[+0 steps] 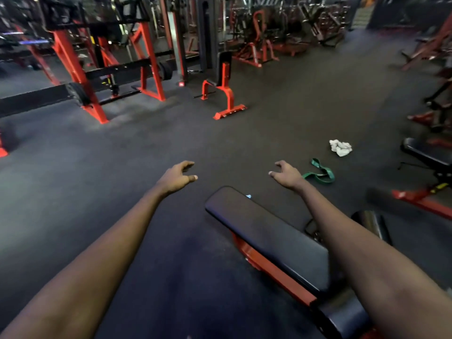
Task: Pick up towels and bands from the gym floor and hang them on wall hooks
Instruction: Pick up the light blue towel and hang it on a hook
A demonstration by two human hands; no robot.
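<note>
A crumpled white towel [340, 148] lies on the dark rubber floor at the right. A green resistance band [319, 172] lies looped on the floor just in front of the towel. My right hand [285, 175] is stretched forward with fingers apart and empty, a short way left of the band and apart from it. My left hand [178, 176] reaches forward over bare floor, fingers spread, holding nothing. No wall hooks are in sight.
A black padded bench on a red frame [266, 233] stands below my right arm. Another bench [428, 157] sits at the right edge. Red racks and machines [80, 69] line the left and back, and a red stand [226, 94] sits mid-floor.
</note>
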